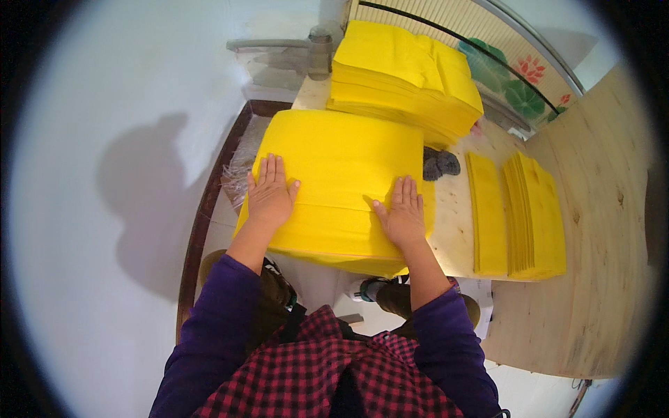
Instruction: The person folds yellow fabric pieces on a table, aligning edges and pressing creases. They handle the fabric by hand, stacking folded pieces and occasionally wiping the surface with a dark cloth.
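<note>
Resting palm-down in the head view, the left hand and the right hand lay on top of a large pile of yellow sheets, toward the side nearest the person. The left fingers were straight and close together and the right fingers slightly spread, each thumb standing apart; neither hand pinched anything. The pile stood at the near edge of the table, between the person and a second yellow stack; how fully its underside was supported could not be determined. Uneven pressure from the palms could, in this assessment, have skewed the upper layers, since nothing visible clamped them. A crease crossing the top between the hands could have risen into a ridge had the palms pushed toward each other. A pull toward the body could have drawn sheets over the front edge, above the floor. A push to the right could have trapped the dark grey bundle just beside the pile, or disturbed the narrow yellow stack beyond.
</note>
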Motion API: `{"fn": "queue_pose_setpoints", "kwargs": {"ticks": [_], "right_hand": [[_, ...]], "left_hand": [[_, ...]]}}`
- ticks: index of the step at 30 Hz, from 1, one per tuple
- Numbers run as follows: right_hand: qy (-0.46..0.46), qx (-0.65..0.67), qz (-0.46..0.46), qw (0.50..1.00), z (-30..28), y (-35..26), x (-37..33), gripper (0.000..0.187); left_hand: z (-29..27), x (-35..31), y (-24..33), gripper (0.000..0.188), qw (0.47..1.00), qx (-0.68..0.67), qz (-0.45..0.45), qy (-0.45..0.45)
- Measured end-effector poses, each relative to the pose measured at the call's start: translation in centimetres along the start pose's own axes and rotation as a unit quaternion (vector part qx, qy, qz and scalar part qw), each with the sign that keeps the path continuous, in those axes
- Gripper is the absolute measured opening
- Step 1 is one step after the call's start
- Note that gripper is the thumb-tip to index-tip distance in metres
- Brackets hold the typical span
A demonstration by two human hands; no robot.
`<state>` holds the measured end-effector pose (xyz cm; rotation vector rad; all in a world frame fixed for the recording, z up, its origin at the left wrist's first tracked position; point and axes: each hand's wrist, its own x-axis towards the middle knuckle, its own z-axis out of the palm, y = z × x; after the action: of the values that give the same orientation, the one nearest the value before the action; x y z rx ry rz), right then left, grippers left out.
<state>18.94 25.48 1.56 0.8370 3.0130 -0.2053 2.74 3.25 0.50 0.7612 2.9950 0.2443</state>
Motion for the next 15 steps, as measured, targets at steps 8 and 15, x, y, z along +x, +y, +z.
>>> {"fn": "queue_pose_setpoints", "kwargs": {"ticks": [8, 15], "right_hand": [[-0.017, 0.02, 0.02, 0.999, -1.1, -0.6, -0.5, 0.088], [-0.01, 0.01, 0.024, 1.0, -0.8, -0.8, -0.5, 0.09]], "left_hand": [[-2.6, -1.1, -4.1, 0.065, 0.99, -0.033, -0.108, -0.08], [-5.1, -2.0, -0.1, 0.062, 0.997, 0.033, 0.013, 0.072]]}}
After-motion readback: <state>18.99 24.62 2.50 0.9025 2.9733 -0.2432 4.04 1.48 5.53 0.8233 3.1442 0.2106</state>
